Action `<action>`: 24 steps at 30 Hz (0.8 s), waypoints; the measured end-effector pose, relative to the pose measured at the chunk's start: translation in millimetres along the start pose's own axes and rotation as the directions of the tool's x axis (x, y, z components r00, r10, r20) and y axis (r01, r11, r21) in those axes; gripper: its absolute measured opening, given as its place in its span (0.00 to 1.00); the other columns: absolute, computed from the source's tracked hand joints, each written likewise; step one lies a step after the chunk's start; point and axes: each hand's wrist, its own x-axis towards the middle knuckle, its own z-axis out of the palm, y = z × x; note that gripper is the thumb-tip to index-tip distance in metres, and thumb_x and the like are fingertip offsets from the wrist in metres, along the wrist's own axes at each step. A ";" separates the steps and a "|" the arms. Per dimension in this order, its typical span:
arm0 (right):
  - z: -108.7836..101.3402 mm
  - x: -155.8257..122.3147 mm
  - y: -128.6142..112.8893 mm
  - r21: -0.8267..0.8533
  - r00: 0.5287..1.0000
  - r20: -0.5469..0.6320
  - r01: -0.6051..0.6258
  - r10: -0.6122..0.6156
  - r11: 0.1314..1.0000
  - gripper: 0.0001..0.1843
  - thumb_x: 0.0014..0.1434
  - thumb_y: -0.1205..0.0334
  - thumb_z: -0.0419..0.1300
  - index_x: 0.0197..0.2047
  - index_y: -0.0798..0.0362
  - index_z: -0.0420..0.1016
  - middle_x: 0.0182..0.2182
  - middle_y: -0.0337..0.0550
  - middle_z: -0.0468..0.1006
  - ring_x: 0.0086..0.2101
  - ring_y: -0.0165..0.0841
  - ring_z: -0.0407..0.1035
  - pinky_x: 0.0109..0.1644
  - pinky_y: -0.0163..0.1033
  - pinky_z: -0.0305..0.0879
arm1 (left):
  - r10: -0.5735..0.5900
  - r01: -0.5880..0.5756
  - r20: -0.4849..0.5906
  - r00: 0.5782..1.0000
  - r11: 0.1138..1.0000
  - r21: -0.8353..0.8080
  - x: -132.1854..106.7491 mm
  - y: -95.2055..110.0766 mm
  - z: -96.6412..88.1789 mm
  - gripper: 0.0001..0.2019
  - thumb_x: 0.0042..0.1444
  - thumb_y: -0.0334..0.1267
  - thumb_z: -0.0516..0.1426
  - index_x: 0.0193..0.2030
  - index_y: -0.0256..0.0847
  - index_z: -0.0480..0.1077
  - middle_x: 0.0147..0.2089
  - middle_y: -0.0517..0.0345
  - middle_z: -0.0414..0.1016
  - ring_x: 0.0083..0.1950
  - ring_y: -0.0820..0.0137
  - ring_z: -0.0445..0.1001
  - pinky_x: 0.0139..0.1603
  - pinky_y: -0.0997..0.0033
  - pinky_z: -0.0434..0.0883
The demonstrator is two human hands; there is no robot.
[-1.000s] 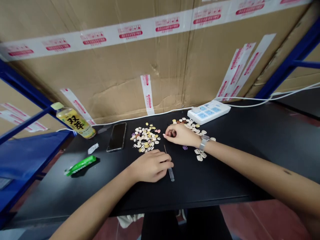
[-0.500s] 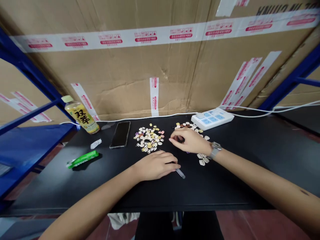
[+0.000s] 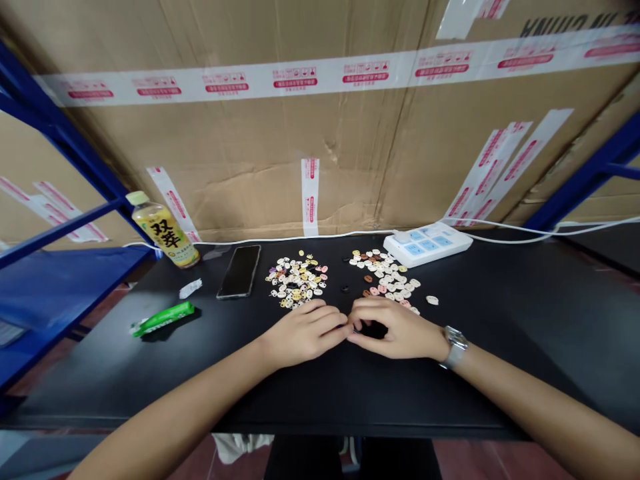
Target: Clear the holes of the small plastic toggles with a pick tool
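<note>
"As your left hand (image 3: 311, 332) and right hand (image 3: 393, 328) meet, fingertips drawn narrow, what do they pinch?"

"I can't tell; perhaps they meet to steady something tiny."

"And the small pieces (image 3: 297, 293)?"

"Left pile (image 3: 297, 280) just beyond your left fingertips, right pile (image 3: 399, 287) beyond your right, probably for easy reach."

The left hand (image 3: 307, 333) and right hand (image 3: 397, 328) are bare, as are both forearms (image 3: 200, 390) as far as they show. Next to the right hand sits a watch (image 3: 455, 338) with a silver case, squarish in outline, and a silver-grey band. Black trousers (image 3: 304, 460) cover the legs, too dark to show seams or pockets.
</note>
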 end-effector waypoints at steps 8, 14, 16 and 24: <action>-8.4 -7.5 9.4 0.189 0.958 -0.240 -0.114 0.158 0.975 0.09 0.65 0.57 0.57 0.39 0.53 0.75 0.29 0.40 0.72 0.29 0.31 0.66 0.37 0.40 0.64 | 0.111 -0.113 -0.090 0.990 0.993 -0.016 2.2 6.1 -10.8 0.17 0.64 0.27 0.54 0.59 0.40 0.70 0.49 0.55 0.82 0.53 0.69 0.77 0.56 0.69 0.70; -20.3 -9.4 28.1 0.595 0.821 -0.364 -0.158 0.440 0.788 0.15 0.60 0.49 0.62 0.37 0.54 0.75 0.33 0.42 0.76 0.32 0.32 0.71 0.36 0.39 0.68 | -0.056 0.070 0.103 0.993 0.989 -0.132 7.7 11.0 5.3 0.15 0.65 0.32 0.54 0.57 0.40 0.71 0.47 0.51 0.81 0.50 0.65 0.78 0.52 0.64 0.72; -22.2 -9.1 33.8 0.652 0.793 -0.375 -0.142 0.480 0.744 0.16 0.58 0.48 0.64 0.39 0.54 0.75 0.33 0.41 0.76 0.31 0.31 0.71 0.36 0.39 0.68 | -0.186 0.211 0.157 0.970 0.964 -0.160 9.2 11.1 13.8 0.14 0.66 0.35 0.53 0.55 0.42 0.73 0.49 0.50 0.79 0.52 0.64 0.77 0.53 0.62 0.72; -30.2 -6.6 40.7 0.738 0.712 -0.433 -0.073 0.553 0.671 0.18 0.54 0.46 0.64 0.34 0.54 0.72 0.27 0.36 0.71 0.26 0.27 0.65 0.31 0.35 0.65 | -0.373 0.409 0.236 0.897 0.904 -0.127 46.1 -2.7 27.1 0.13 0.68 0.39 0.49 0.55 0.41 0.70 0.53 0.48 0.77 0.55 0.61 0.74 0.57 0.56 0.70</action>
